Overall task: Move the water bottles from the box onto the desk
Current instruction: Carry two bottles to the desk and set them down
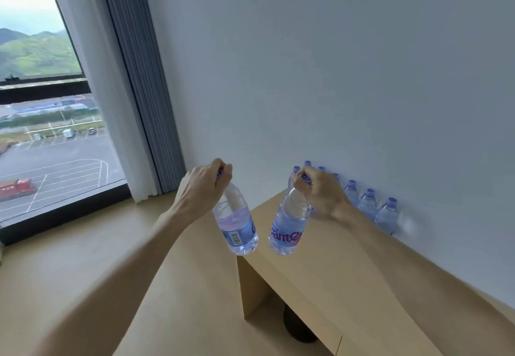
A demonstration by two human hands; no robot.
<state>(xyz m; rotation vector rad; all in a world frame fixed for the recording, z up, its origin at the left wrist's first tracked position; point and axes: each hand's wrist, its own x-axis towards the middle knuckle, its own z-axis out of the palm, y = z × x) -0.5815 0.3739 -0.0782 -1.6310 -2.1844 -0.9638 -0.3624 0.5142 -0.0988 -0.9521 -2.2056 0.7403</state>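
My left hand (203, 185) grips a clear water bottle (237, 221) by its purple cap; the bottle hangs tilted, just left of the desk's near corner. In my right hand (320, 191) a second bottle (289, 227) with a pink label is held by the cap, hanging over the left end of the light wooden desk (334, 266). A row of several bottles (367, 205) with purple caps stands on the desk along the white wall, partly hidden behind my right hand. The box is out of view.
A white wall (334, 76) backs the desk. At the left are a large window (41, 132), a white sheer curtain and a grey curtain (139, 90). The floor (83, 258) is light wood. A dark round object (298, 327) sits under the desk.
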